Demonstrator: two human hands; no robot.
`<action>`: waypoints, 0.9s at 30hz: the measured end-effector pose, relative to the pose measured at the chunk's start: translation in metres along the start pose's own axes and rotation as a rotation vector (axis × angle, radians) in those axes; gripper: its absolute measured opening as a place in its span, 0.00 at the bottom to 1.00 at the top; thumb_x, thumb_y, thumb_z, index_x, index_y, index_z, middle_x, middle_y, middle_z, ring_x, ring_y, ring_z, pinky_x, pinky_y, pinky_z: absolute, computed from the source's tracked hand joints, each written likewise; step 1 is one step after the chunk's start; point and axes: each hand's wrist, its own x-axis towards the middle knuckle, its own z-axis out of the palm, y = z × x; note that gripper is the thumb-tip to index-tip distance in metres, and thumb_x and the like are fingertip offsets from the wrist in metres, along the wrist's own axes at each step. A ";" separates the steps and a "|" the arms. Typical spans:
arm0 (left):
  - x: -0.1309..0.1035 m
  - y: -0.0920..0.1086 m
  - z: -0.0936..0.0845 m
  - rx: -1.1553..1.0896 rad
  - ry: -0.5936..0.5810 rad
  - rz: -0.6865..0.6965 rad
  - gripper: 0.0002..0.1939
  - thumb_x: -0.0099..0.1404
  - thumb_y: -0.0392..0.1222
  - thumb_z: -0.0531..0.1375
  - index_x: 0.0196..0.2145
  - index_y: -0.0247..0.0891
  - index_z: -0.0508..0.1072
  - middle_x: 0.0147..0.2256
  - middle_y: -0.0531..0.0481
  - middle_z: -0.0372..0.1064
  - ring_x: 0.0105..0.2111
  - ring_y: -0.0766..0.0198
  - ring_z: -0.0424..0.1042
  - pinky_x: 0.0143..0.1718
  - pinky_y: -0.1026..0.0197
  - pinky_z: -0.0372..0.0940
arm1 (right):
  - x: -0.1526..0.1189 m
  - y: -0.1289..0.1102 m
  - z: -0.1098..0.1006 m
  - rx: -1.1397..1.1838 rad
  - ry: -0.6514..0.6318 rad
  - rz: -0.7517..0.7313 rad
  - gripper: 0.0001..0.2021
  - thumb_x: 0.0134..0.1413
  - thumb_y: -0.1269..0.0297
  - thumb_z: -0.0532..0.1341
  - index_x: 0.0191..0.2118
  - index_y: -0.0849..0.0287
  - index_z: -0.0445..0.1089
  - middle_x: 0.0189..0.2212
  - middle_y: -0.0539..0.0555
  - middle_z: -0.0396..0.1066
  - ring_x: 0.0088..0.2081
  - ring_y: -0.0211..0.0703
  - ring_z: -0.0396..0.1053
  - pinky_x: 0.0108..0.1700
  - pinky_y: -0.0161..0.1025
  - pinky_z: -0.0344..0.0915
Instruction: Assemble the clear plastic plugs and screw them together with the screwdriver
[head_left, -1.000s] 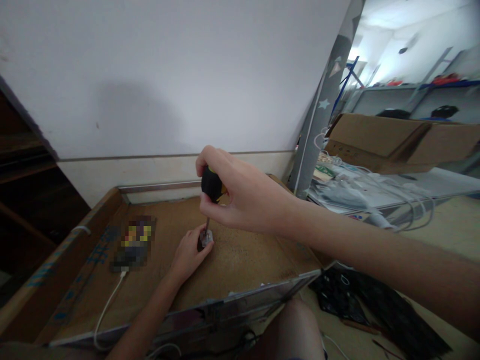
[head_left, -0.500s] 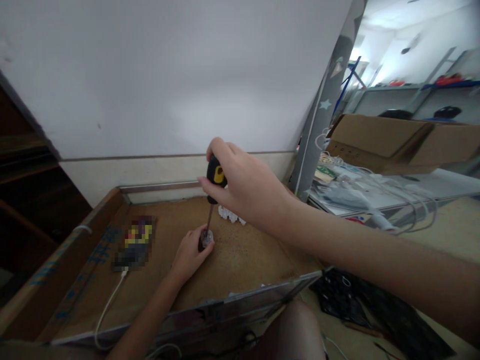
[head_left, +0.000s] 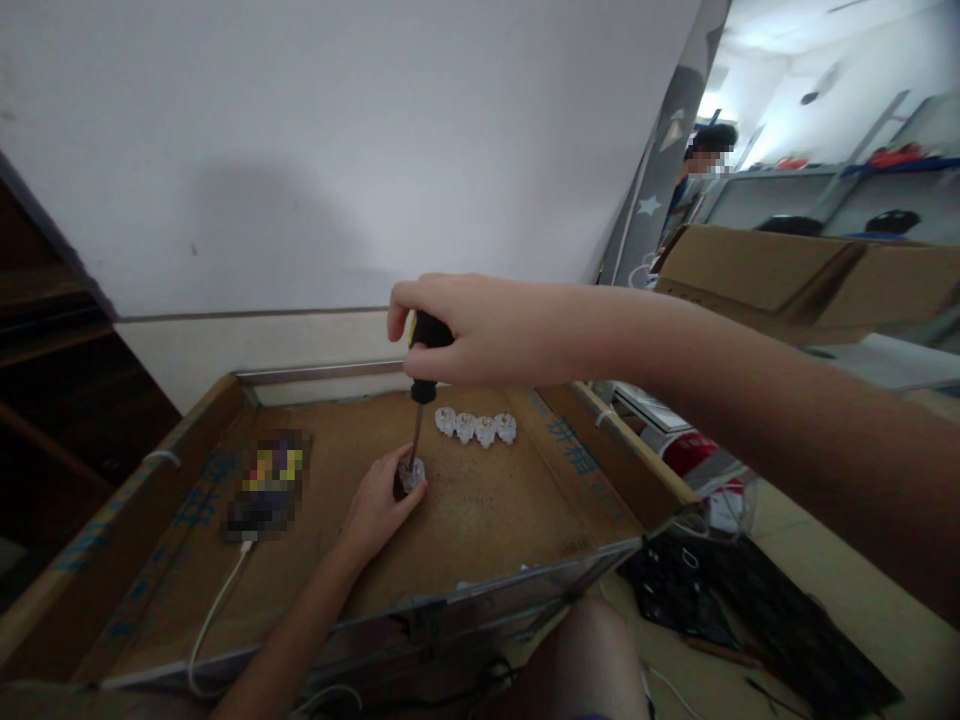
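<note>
My right hand (head_left: 442,325) is wrapped round the black and yellow handle of a screwdriver (head_left: 424,390), held upright with its shaft pointing down. The tip meets a small clear plastic piece (head_left: 412,475) on the cardboard surface. My left hand (head_left: 384,500) grips that piece between thumb and fingers from the left. Just behind and to the right, several similar clear plastic pieces (head_left: 475,428) stand in a row. The exact spot where the tip touches is too small to make out.
The cardboard-lined tray (head_left: 525,520) has raised wooden sides. A blurred-out device (head_left: 270,485) with a white cable (head_left: 217,610) lies at its left. A white wall (head_left: 337,170) rises behind. At right are an open carton (head_left: 750,265), and a person (head_left: 709,150) farther back.
My right forearm has swung up and the wrist has turned round the screwdriver handle. More of the row of clear pieces shows. A person has come into view in the background.
</note>
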 end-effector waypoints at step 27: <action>-0.068 -0.100 -0.120 0.349 0.330 -0.561 0.31 0.58 0.57 0.50 0.54 0.35 0.63 0.46 0.39 0.70 0.45 0.46 0.70 0.45 0.47 0.66 | 0.005 0.018 0.043 0.768 0.278 -0.084 0.07 0.51 0.66 0.58 0.33 0.57 0.56 0.23 0.45 0.58 0.25 0.31 0.56 0.28 0.31 0.56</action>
